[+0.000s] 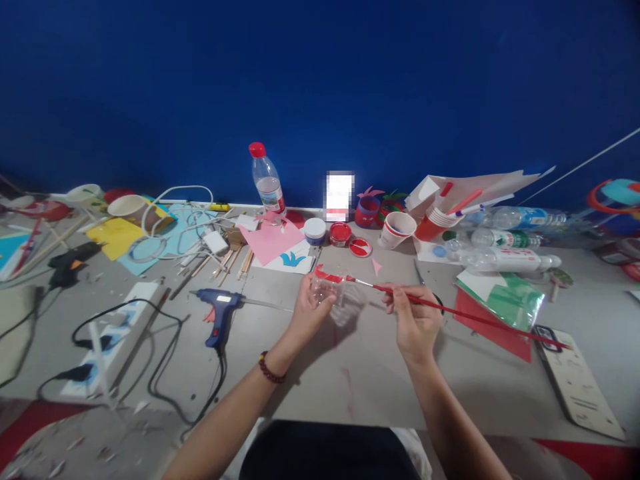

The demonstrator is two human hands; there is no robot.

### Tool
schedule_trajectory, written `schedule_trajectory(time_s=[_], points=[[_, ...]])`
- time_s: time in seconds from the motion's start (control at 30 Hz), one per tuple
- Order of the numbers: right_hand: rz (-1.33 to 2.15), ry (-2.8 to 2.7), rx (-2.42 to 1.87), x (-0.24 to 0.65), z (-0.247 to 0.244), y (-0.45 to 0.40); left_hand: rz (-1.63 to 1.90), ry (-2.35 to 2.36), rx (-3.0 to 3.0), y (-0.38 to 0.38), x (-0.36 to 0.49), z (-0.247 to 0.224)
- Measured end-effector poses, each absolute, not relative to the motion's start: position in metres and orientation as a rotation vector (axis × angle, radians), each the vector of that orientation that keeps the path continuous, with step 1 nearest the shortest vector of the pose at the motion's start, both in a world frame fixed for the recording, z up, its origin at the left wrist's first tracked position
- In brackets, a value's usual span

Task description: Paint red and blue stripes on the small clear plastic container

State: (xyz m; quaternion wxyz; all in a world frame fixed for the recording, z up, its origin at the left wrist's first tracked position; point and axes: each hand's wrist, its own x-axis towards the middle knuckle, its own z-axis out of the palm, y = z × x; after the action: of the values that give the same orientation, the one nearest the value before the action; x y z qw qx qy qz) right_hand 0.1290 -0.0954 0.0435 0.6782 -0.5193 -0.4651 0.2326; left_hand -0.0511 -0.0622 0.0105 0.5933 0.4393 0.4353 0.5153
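Note:
Over the middle of the table, my left hand [309, 308] is closed round a small clear plastic cup [327, 291], which looks like a cut bottle piece. Red paint covers part of its upper edge. My right hand [414, 321] grips a long red-handled paintbrush [460, 309], its tip touching the painted edge. Behind the cup stand an open jar of red paint [340, 233] and its paint-smeared lid [361, 247]. Beside them are a white-lidded jar [315, 231] and a paper cup [397, 230].
A blue glue gun [218, 313] and a power strip [117, 340] with trailing cords lie to the left. Plastic bottles [510, 259], coloured paper sheets [500, 300] and a phone [580, 383] are on the right. A red-capped bottle [267, 179] stands near the blue wall.

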Motion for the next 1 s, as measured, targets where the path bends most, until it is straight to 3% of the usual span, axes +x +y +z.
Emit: schedule_trajectory(time_s=[0.2, 0.83, 1.0], points=[[0.659, -1.01, -1.125, 0.124, 0.042, -0.097, 1.2, 0.966, 0.94, -0.063, -0.049, 0.004], [0.498, -1.094, -1.218, 0.132, 0.043, -0.096, 1.169, 0.903, 0.879, -0.061, -0.052, 0.018], [0.604, -0.981, -1.166, 0.132, 0.041, -0.096, 1.103, 0.888, 0.875, -0.062, -0.052, 0.02]])
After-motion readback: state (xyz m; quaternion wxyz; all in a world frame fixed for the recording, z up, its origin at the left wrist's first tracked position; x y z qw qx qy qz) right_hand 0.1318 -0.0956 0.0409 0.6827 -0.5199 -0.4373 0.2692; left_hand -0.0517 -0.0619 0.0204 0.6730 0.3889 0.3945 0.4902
